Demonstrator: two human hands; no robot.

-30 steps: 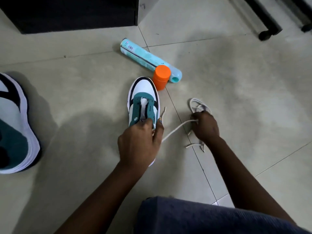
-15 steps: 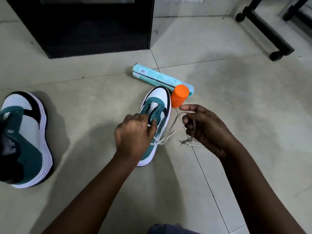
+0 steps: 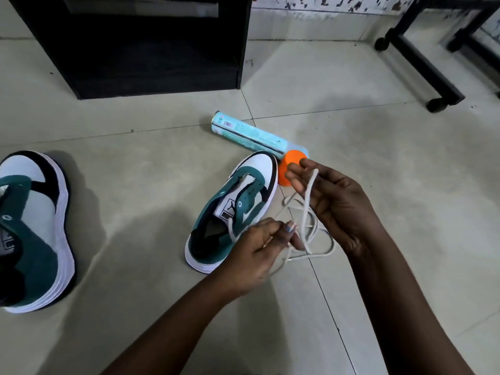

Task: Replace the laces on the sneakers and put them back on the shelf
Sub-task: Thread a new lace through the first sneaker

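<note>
Your left hand (image 3: 253, 255) pinches the white cord shoelace (image 3: 308, 212) draped over your loosely open right hand (image 3: 332, 201), beside the laceless teal-and-white sneaker (image 3: 243, 201).

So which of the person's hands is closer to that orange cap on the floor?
The right. Its fingertips reach right in front of the orange cap, with the lace draped over that hand. The left hand is lower down, beside the sneaker's heel, pinching the lace.

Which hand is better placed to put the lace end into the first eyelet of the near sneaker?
Left, probably. The left hand pinches the white lace right beside the sneaker and nearer its eyelets. The right hand is farther out, with the lace draped over its fingers.
</note>
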